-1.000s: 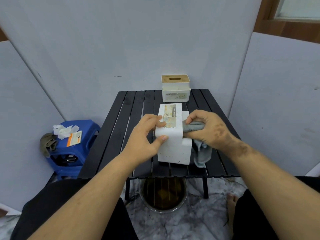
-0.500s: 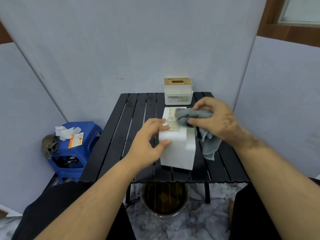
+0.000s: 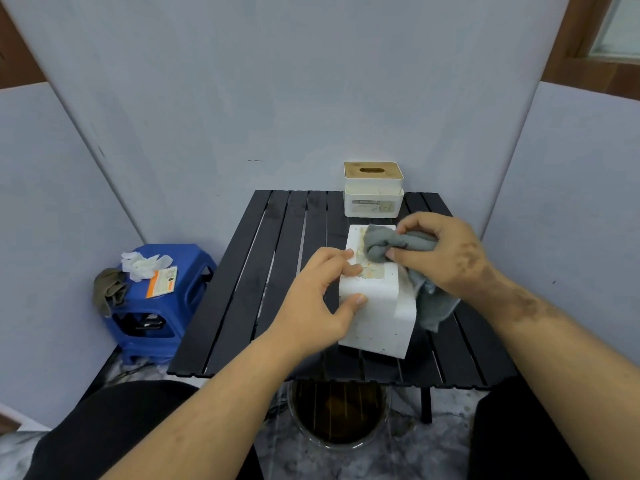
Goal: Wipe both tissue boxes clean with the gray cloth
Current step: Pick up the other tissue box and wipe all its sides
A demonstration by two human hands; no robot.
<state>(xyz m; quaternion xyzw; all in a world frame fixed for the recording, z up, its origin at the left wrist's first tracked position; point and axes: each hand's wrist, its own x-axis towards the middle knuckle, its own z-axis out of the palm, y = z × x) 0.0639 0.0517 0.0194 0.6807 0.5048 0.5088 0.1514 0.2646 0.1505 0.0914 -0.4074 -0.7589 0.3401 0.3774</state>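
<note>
- Head view looks down at a black table (image 3: 242, 299) made of long slats.
- A white tissue box (image 3: 375, 313) stands on the table, close to the person, a bit right of the middle.
- On top of this box is a worn, yellowish sticker.
- The left hand (image 3: 318, 303) holds the box on its left side. The fingers curl over the top edge and the thumb presses on the near side.
- The right hand (image 3: 446, 254) grips the gray cloth (image 3: 391, 245), with its fingers curled round a bunched part.
- That bunched part sits on the top of the box, on the far half, over the sticker.
- The loose end of the cloth hangs down by the right side of the box.
- A second tissue box (image 3: 374, 192) stands at the far edge of the table. It is cream with a brown wooden lid that has a slot in it. It is well apart from both hands.
- A blue stool (image 3: 194, 282) stands on the floor to the left of the table. On it lie white crumpled stuff, an orange and white card and a brownish rag.
- A round pot (image 3: 339, 417) with dark liquid sits on the floor under the near edge of the table.
</note>
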